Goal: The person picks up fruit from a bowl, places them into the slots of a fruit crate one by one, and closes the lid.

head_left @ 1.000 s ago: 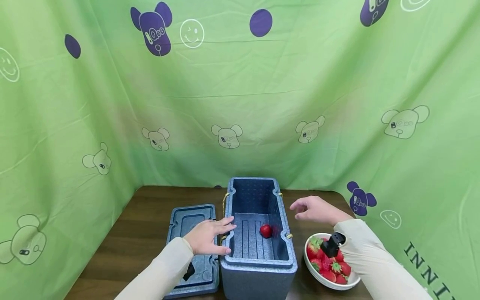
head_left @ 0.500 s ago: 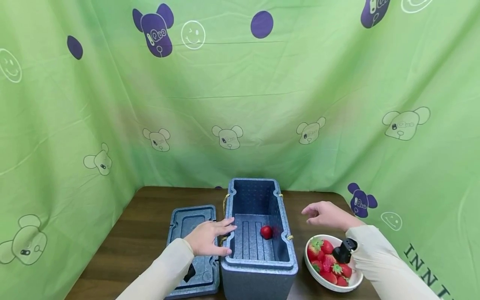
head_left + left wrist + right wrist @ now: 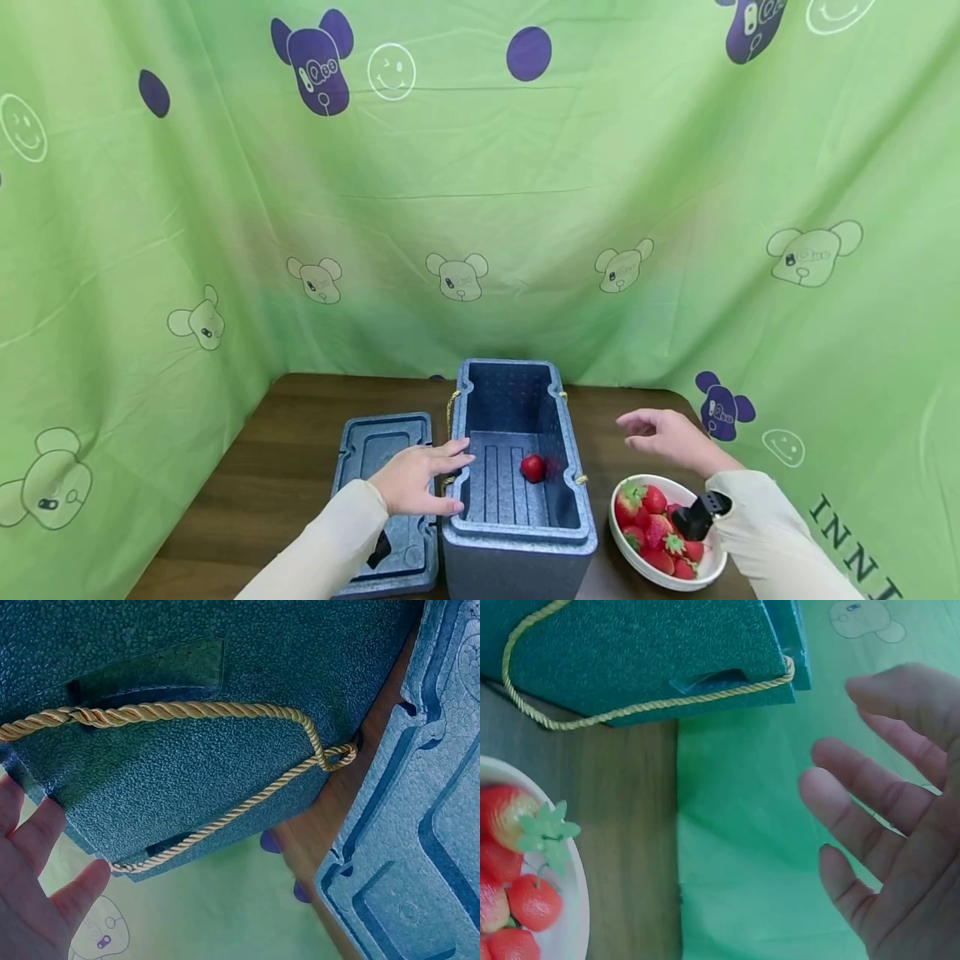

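A blue-grey foam box (image 3: 517,573) stands uncovered on the wooden table (image 3: 247,467), with one red fruit (image 3: 533,468) on its ribbed floor, close to the right wall. To the box's right, a white bowl (image 3: 633,563) holds a heap of strawberries (image 3: 656,529), their green caps turned various ways. The lid (image 3: 408,542) lies flat to the left, partly under the left arm. The left hand (image 3: 420,482) is at the box's left rim, fingers and thumb apart and nothing between them; whether it presses there I cannot tell. The right hand (image 3: 667,435) hovers between box and bowl, just beyond the bowl — fingers loosely bent, thumb apart, holding nothing. The lone fruit sits between the two hands, touched by neither; it looks round, so I cannot tell its long axis. Box and lid both run lengthwise away from the person — roughly parallel — and a yellow rope (image 3: 187,710) hangs along the box's side.
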Demonstrator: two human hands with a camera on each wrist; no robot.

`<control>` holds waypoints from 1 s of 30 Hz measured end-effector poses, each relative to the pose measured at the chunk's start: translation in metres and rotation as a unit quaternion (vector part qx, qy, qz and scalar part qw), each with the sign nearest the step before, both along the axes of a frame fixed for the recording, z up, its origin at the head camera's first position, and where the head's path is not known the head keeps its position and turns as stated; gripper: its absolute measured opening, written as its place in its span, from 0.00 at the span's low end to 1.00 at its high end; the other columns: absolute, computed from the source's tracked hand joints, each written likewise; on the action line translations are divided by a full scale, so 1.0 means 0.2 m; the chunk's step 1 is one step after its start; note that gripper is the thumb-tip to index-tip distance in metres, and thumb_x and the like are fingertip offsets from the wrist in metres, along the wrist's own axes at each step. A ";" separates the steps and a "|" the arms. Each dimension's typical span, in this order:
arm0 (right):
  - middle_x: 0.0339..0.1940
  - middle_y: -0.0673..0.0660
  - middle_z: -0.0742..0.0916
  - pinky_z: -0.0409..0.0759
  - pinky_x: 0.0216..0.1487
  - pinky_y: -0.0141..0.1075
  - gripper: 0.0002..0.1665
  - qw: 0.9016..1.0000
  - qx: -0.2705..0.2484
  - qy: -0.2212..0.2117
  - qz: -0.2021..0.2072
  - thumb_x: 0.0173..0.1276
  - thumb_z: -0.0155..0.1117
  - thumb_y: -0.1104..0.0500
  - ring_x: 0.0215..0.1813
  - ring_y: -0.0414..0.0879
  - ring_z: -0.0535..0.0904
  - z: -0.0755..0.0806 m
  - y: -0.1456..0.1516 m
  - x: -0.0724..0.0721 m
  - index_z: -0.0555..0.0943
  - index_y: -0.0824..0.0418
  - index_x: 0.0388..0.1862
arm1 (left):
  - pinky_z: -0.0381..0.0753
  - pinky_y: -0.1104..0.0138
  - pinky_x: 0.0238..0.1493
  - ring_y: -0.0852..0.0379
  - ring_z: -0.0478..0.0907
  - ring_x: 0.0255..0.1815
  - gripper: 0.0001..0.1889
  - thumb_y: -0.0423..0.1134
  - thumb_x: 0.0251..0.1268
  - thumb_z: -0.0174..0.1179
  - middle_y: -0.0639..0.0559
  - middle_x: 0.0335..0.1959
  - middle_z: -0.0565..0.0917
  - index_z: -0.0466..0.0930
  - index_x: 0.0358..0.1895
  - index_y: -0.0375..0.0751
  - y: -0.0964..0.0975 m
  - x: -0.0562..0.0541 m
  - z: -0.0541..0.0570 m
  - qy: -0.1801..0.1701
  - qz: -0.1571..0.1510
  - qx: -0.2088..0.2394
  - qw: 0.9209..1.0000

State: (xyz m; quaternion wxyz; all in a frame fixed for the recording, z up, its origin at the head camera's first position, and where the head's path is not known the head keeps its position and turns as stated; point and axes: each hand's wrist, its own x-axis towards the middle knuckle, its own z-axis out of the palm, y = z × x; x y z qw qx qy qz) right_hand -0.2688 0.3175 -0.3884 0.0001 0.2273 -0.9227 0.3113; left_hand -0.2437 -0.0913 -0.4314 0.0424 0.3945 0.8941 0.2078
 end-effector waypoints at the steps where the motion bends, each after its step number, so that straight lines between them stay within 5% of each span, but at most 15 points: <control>1: 0.34 0.57 0.86 0.80 0.36 0.34 0.16 1.000 -0.007 0.004 -0.007 0.57 0.66 0.67 0.36 0.46 0.81 -0.02 0.00 0.00 0.81 0.72 0.45 | 0.62 0.45 0.65 0.53 0.65 0.69 0.34 0.58 0.62 0.55 0.52 0.73 0.62 0.68 0.70 0.47 0.00 0.00 0.00 -0.002 0.000 0.000 1.000; 9: 0.35 0.59 0.86 0.79 0.34 0.32 0.16 0.998 -0.041 0.008 -0.057 0.58 0.66 0.67 0.34 0.45 0.80 -0.13 0.01 0.04 0.81 0.72 0.46 | 0.64 0.47 0.65 0.51 0.65 0.69 0.33 0.57 0.62 0.55 0.52 0.73 0.62 0.68 0.69 0.46 -0.01 0.00 -0.01 -0.007 -0.005 0.007 1.000; 15: 0.33 0.57 0.86 0.79 0.34 0.31 0.16 0.995 -0.076 -0.011 -0.060 0.58 0.66 0.66 0.33 0.45 0.81 -0.24 0.04 0.04 0.81 0.72 0.45 | 0.65 0.48 0.65 0.50 0.65 0.68 0.33 0.56 0.62 0.56 0.51 0.73 0.62 0.69 0.69 0.46 0.00 -0.01 0.00 -0.010 -0.011 0.018 1.000; 19: 0.30 0.57 0.86 0.78 0.30 0.29 0.16 0.992 -0.113 0.016 -0.054 0.56 0.65 0.67 0.30 0.43 0.80 -0.31 0.07 0.05 0.80 0.74 0.43 | 0.66 0.49 0.65 0.50 0.66 0.68 0.33 0.56 0.63 0.56 0.51 0.73 0.62 0.69 0.69 0.46 0.00 -0.02 -0.01 -0.005 -0.016 0.022 1.000; 25: 0.37 0.64 0.86 0.78 0.33 0.31 0.19 0.986 -0.097 -0.032 -0.129 0.58 0.67 0.68 0.33 0.40 0.80 -0.35 0.07 0.09 0.79 0.75 0.47 | 0.66 0.51 0.65 0.50 0.66 0.68 0.33 0.55 0.62 0.57 0.50 0.72 0.63 0.69 0.68 0.45 0.00 -0.02 -0.01 0.000 -0.017 0.022 1.000; 30: 0.38 0.65 0.86 0.80 0.34 0.32 0.19 0.982 -0.098 -0.077 -0.143 0.60 0.66 0.68 0.34 0.44 0.81 -0.41 0.08 0.10 0.78 0.76 0.49 | 0.66 0.51 0.65 0.50 0.66 0.68 0.33 0.56 0.62 0.57 0.50 0.72 0.63 0.69 0.68 0.45 -0.01 -0.02 -0.01 0.001 -0.017 0.019 1.000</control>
